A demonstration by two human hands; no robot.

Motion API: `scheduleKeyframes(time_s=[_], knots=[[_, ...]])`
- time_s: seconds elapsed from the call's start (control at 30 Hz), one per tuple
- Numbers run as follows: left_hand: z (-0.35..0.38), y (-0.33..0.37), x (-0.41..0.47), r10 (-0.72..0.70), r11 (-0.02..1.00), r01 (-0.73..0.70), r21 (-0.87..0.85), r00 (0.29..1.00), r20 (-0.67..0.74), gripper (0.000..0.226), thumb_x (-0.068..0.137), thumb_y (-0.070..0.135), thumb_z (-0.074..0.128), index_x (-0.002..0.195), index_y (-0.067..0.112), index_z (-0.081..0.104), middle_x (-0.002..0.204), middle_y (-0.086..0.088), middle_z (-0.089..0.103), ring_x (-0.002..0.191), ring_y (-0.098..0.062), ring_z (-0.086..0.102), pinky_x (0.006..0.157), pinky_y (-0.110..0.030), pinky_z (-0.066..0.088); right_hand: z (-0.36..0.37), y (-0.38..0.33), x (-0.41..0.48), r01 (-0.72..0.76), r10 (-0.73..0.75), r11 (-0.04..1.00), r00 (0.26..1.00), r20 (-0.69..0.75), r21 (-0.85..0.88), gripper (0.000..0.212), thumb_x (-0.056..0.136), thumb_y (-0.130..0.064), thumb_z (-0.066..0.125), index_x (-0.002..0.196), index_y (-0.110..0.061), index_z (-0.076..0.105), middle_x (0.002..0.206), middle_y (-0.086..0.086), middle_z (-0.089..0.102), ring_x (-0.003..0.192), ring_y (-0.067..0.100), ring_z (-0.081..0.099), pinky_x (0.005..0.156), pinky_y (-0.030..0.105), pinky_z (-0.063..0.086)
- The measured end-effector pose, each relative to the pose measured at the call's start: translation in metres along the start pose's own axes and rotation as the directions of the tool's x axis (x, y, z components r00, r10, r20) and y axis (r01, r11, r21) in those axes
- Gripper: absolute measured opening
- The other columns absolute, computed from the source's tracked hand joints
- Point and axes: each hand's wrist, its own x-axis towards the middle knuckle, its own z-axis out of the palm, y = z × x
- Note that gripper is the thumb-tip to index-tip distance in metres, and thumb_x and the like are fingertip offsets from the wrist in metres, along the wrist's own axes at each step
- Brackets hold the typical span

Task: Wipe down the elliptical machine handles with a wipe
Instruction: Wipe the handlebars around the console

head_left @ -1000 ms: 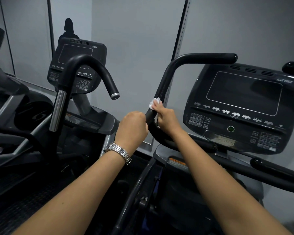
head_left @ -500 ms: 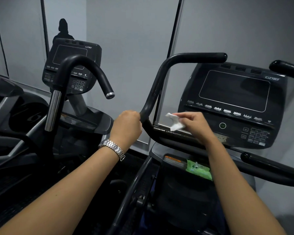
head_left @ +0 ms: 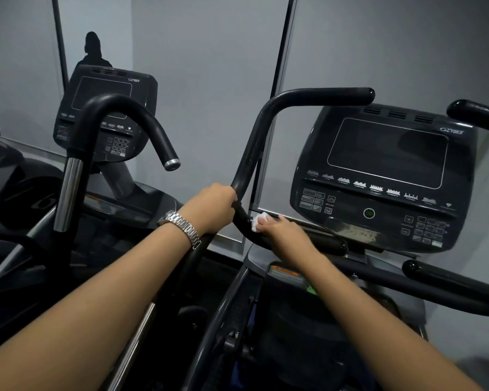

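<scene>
The elliptical's black left handle (head_left: 268,119) rises from the frame, bends, and runs right to a rounded end. My left hand (head_left: 213,207), with a metal watch on the wrist, is closed around this handle at its lower bend. My right hand (head_left: 283,230) presses a small white wipe (head_left: 259,220) onto the short black side grip (head_left: 331,244) that branches right from the same bend. The right handle (head_left: 474,112) shows only its tip at the frame's right edge.
The console (head_left: 384,176) with a dark screen and keypad stands behind the handles. A second machine (head_left: 105,114) with its own curved handle (head_left: 130,114) stands to the left. A grey wall and mirror panels lie beyond. A green wipe pack (head_left: 311,289) peeks below my right arm.
My right hand with the wipe left the upright part of the handle, lifted off to the right, then came down onto the lower side grip. My left hand kept its hold.
</scene>
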Motion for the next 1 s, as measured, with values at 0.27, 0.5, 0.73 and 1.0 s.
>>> scheduleKeyframes(time_s=[0.27,0.5,0.73,1.0], knots=[[0.009,-0.001,0.002,0.001,1.000,-0.001,-0.008,0.999,-0.046,0.025,0.088,0.009,0.045,0.107,0.007,0.063,0.108,-0.012,0.064,0.085,-0.030,0.062,0.076,-0.040,0.054,0.021,0.001,-0.008,-0.026,0.026,0.999,1.000,0.012,-0.030,0.067,0.085,0.010,0.045,0.144,-0.020,0.037,0.156,-0.003,0.025,0.142,0.028,0.026,0.115,0.042,0.025],[0.008,-0.002,0.003,-0.007,0.999,0.004,-0.041,0.998,-0.062,0.027,0.088,0.009,0.046,0.108,0.008,0.064,0.107,-0.012,0.063,0.089,-0.030,0.061,0.077,-0.038,0.053,0.030,-0.022,0.014,-0.126,0.134,0.990,0.982,-0.134,0.068,0.057,0.080,0.009,0.047,0.132,-0.016,0.047,0.135,0.005,0.047,0.113,0.029,0.050,0.085,0.037,0.049],[0.004,0.002,-0.002,-0.001,1.000,-0.001,-0.022,0.997,-0.081,0.021,0.086,0.006,0.046,0.099,0.006,0.062,0.090,-0.014,0.061,0.072,-0.030,0.053,0.062,-0.033,0.043,0.023,-0.007,-0.002,-0.232,0.232,0.972,0.957,-0.174,0.024,0.053,0.084,0.005,0.048,0.132,-0.019,0.049,0.137,0.000,0.049,0.126,0.028,0.044,0.114,0.034,0.024],[0.003,0.003,-0.005,-0.014,0.999,0.010,-0.046,0.996,-0.089,0.021,0.087,0.006,0.046,0.098,0.007,0.064,0.082,-0.010,0.057,0.070,-0.028,0.054,0.059,-0.031,0.040,0.036,-0.022,-0.008,-0.087,0.089,0.996,0.979,-0.185,0.021,0.062,0.076,0.014,0.050,0.134,-0.009,0.050,0.147,0.009,0.041,0.137,0.028,0.037,0.116,0.042,0.021]])
